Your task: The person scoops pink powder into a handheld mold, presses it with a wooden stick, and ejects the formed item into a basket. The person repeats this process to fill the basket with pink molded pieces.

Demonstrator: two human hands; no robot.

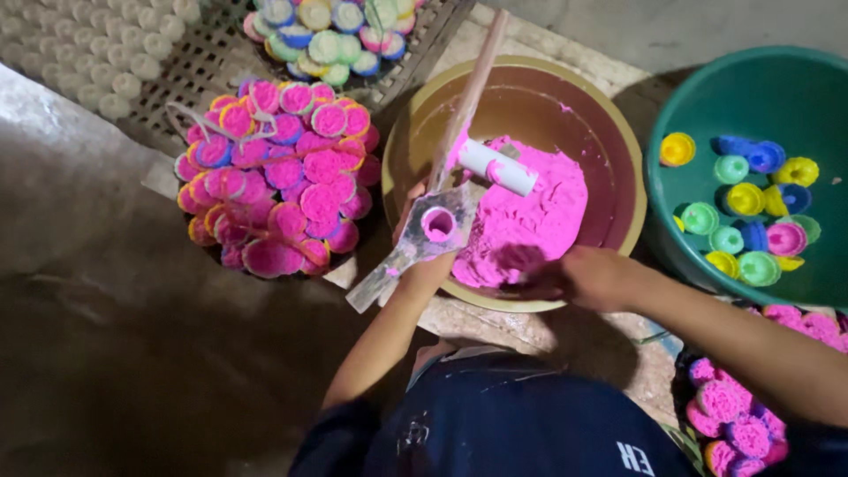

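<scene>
My left hand (422,265) has its grip wrapped around a metal mould (430,231), its round cup packed with pink powder, held over the near-left rim of the tan bowl (521,75). My right hand (590,276) reaches into the pink powder (530,208) at the bowl's near edge; I cannot tell how its grip stands. A white roller (497,167) lies on the powder. Pink cakes (278,177) are heaped to the left, and a green basin (760,88) of coloured caps (746,199) sits to the right.
</scene>
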